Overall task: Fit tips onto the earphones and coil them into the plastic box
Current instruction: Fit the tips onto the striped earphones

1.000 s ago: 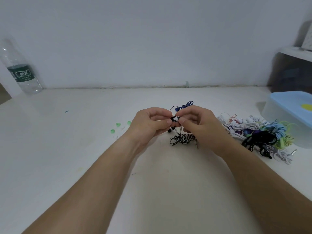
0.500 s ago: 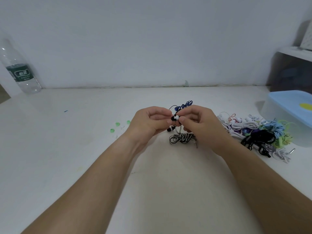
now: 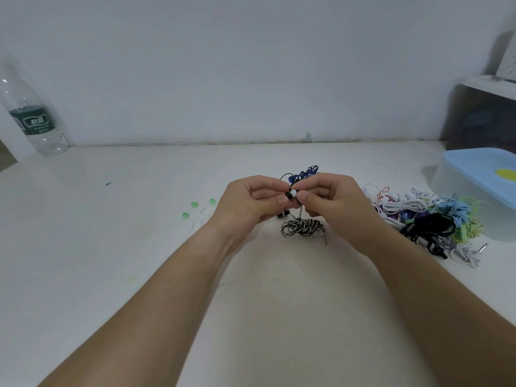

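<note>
Two bare forearms reach forward over the white table [image 3: 111,261] and meet near its middle. The left hand [image 3: 251,203] and the right hand [image 3: 335,208] are both curled, thumbs and forefingers pinching one small black-and-white earbud [image 3: 291,194] between them, lifted just above the surface. Its striped black-and-white cable [image 3: 303,228] hangs down to a loose bundle lying on the table under the hands, with the second earbud [image 3: 283,214] beside the left thumb and the jack plug [image 3: 324,241] sticking out on the right. Left of the hands lie a few loose green tips [image 3: 194,204]. Just behind the fingers sits a tangled blue earphone set [image 3: 307,172]. To the right a heap of mixed earphones [image 3: 427,219] rests against the plastic box [image 3: 458,191], whose light-blue lid is on. Far left, a clear water bottle [image 3: 33,121] stands by the wall.
</note>
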